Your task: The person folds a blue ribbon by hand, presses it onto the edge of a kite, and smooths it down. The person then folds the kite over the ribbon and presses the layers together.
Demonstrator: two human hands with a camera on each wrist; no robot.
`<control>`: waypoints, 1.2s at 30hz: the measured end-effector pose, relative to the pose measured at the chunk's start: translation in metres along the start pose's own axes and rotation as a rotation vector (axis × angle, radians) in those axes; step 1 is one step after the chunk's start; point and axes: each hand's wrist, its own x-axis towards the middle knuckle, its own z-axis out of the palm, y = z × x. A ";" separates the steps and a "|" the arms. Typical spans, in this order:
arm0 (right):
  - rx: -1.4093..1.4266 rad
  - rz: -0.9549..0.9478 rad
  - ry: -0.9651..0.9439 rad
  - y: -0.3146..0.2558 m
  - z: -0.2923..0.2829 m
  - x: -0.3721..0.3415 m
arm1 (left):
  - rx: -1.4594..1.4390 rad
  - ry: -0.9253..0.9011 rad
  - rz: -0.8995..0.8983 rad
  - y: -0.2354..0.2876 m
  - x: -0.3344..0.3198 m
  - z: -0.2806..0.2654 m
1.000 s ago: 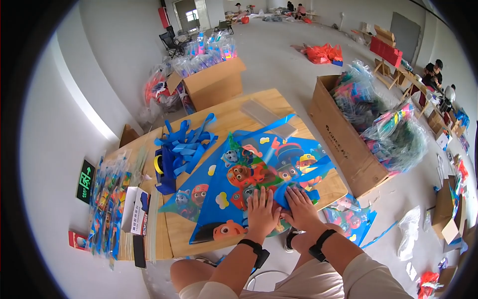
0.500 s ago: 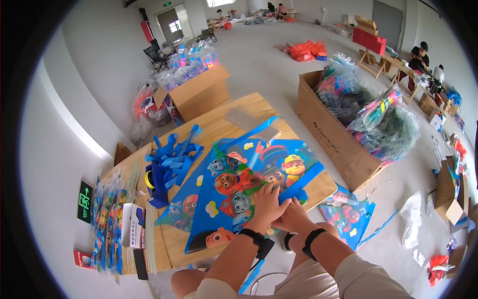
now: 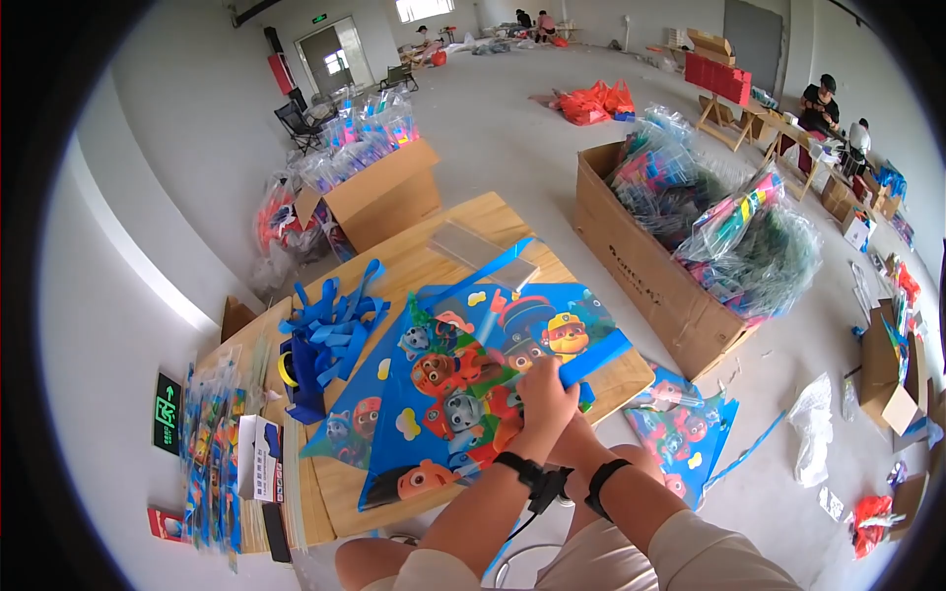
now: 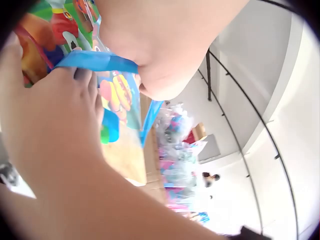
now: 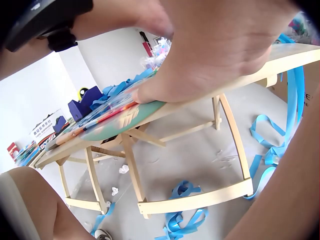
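Printed sheet (image 3: 473, 364) is on the table (image 3: 498, 222), head view: ribbon heap (image 3: 340, 320) beside it, left hand (image 3: 547, 391) clamped on a blue strip (image 3: 596, 357), blocking some; one corner points away, long axis unclear. Left wrist: strip crosses it. Right wrist: right hand (image 5: 215, 60), can't tell the fingers.

Blk wrist straps (image 3: 537, 478), prob. beige sleeves (image 3: 690, 547)

In the head view, we are losing most of the right hand (image 3: 579, 439) behind the left hand (image 3: 547, 396). We are seeing the shoe (image 5: 102, 234) cut by the right wrist view's lower edge and finding the far people (image 3: 544, 26) too small.
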 end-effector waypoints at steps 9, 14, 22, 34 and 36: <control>-0.189 0.036 -0.089 -0.022 -0.032 -0.002 | -0.793 0.413 -0.274 -0.056 -0.075 -0.174; -0.223 -0.074 0.106 -0.012 -0.012 -0.003 | -0.743 0.680 -0.592 -0.126 -0.147 -0.259; -0.262 -0.093 0.045 -0.020 -0.026 0.000 | -0.565 0.737 -0.716 -0.218 -0.248 -0.321; -0.117 -0.102 0.042 -0.003 -0.018 0.006 | -0.722 0.786 -0.769 -0.246 -0.263 -0.315; -0.111 -0.114 0.036 0.001 -0.018 0.009 | -0.683 0.782 -0.738 -0.253 -0.265 -0.312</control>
